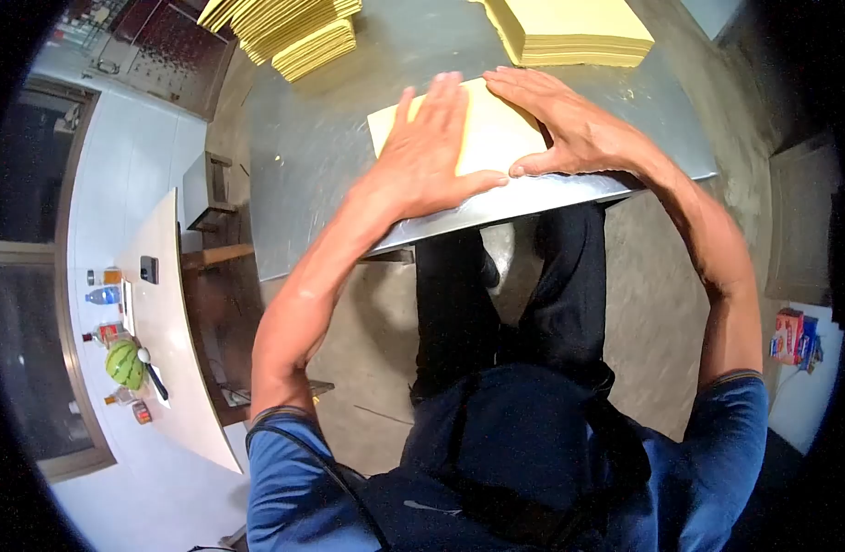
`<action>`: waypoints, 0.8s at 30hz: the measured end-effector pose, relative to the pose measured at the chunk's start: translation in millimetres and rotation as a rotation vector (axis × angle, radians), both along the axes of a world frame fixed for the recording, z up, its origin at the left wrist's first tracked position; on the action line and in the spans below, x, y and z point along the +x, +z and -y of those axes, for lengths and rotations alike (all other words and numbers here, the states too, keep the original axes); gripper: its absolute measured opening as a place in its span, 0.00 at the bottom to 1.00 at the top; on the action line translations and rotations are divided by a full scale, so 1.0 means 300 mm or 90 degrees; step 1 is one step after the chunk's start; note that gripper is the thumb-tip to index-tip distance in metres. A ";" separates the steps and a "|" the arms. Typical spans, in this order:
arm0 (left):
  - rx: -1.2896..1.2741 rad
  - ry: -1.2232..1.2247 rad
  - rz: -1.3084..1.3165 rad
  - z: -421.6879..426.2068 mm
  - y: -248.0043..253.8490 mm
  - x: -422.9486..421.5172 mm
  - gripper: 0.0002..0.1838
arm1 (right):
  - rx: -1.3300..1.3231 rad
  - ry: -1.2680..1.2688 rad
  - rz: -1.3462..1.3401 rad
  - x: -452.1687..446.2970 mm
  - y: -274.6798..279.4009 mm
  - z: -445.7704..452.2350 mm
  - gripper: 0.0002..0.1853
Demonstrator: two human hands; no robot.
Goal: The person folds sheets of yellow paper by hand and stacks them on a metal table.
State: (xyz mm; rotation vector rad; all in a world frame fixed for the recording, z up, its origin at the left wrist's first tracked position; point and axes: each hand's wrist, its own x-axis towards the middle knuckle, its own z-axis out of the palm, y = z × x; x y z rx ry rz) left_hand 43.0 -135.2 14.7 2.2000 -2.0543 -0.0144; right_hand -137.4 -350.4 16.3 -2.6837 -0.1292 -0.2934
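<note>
A yellow sheet of paper (498, 129) lies on the metal table (321, 175) near its front edge; whether it is one sheet or several layers I cannot tell. My left hand (427, 152) rests on the left part of the paper, fingers stretched out and slightly blurred, thumb pointing right. On the right side, my right hand (574, 129) lies along the paper's edge with fingers extended and thumb close to the left thumb. Both hands are open, pressing or touching the paper without gripping it. Part of the paper is hidden under them.
A thick stack of flat yellow paper (579, 41) stands at the table's far right. Folded yellow bundles (298, 37) sit at the far left. Left of the table, a pale side table (178, 313) stands near a watermelon (125, 364) and a water bottle (103, 295).
</note>
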 end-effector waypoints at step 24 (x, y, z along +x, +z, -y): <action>0.003 0.057 -0.024 -0.209 0.009 0.122 0.61 | -0.012 0.113 -0.046 0.197 0.074 -0.170 0.58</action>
